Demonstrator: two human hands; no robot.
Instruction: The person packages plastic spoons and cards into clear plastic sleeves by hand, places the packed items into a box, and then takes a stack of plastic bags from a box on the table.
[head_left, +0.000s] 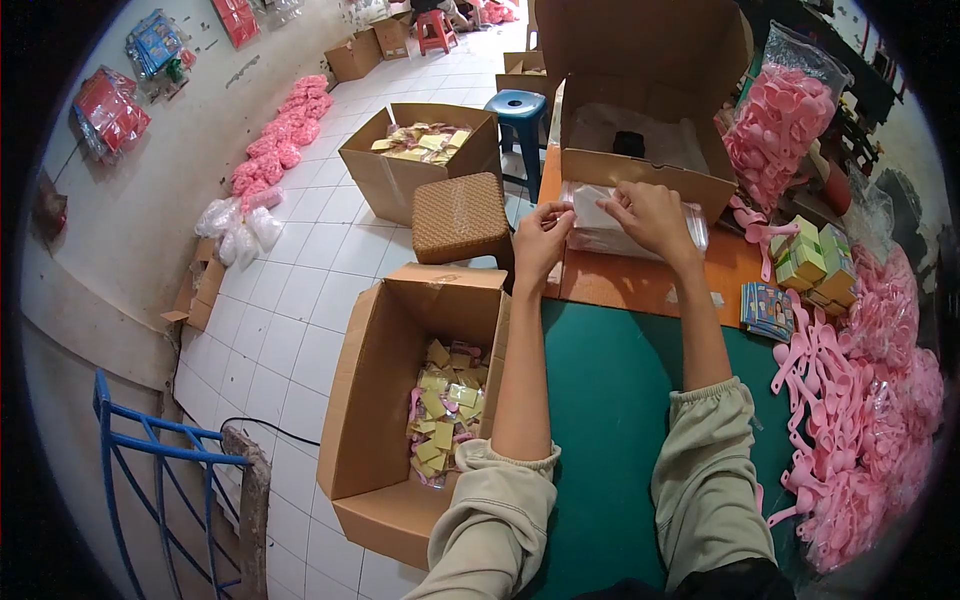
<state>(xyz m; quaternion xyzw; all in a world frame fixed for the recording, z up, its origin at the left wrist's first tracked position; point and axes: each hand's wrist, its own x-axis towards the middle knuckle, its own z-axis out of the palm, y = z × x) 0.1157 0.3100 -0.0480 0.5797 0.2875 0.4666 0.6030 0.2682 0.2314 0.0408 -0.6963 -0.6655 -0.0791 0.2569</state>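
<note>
Both my hands reach to the far part of the table, over a stack of clear plastic bags (pixel 620 236) in front of a large open cardboard box (pixel 645 175). With fingers pinched together, my left hand (pixel 543 238) is at the left edge of the bags. My right hand (pixel 652 222) is closed with thumb and finger on a clear plastic bag (pixel 592 208) near the middle of the stack. What the left fingertips hold is too small to make out.
Pink spoons (pixel 825 400) pile along the table's right side, near small printed cards (pixel 768 309) and yellow-green packs (pixel 800 258). An open carton (pixel 360 430) of packets stands at left, beside a woven stool (pixel 460 215). Behind are a blue stool (pixel 518 125) and another carton (pixel 385 180).
</note>
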